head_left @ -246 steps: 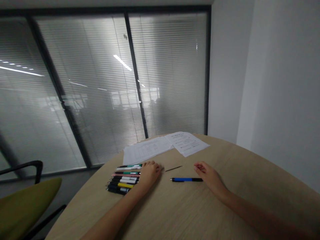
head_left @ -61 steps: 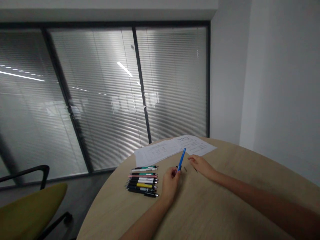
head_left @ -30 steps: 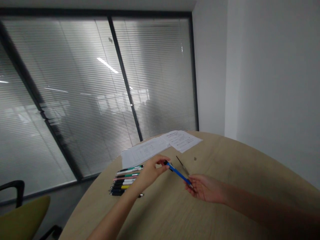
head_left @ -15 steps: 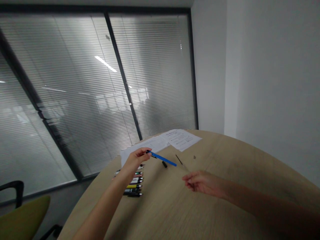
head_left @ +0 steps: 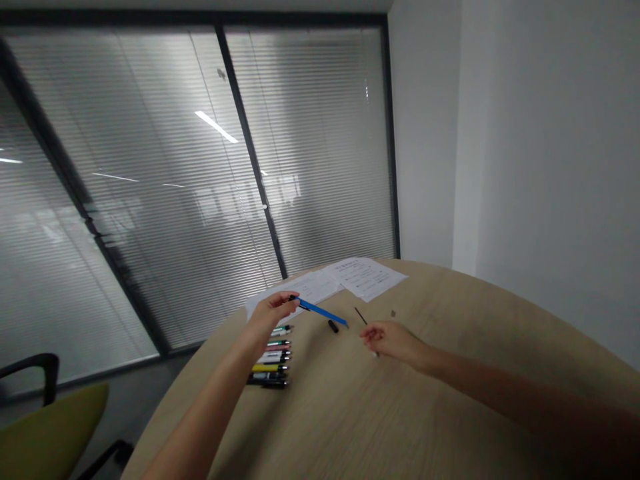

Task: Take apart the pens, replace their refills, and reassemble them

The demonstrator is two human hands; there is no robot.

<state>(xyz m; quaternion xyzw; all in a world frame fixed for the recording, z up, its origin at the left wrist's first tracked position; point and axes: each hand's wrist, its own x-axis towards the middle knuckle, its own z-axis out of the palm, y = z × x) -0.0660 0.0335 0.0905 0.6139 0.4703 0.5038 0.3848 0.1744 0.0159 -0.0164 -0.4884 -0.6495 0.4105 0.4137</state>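
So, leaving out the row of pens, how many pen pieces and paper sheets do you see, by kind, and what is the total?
Blue pen, in the left hand: 1
Small black pen part: 1
Thin black rod: 1
Paper sheets: 2
Total: 5

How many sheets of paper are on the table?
2: one sheet at the far edge of the table, the other sheet to its left, behind the left hand. More may lie beneath.

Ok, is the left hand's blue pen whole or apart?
Apart, it seems: a short black piece and thin black rod lie on the table, off the blue barrel in the left hand.
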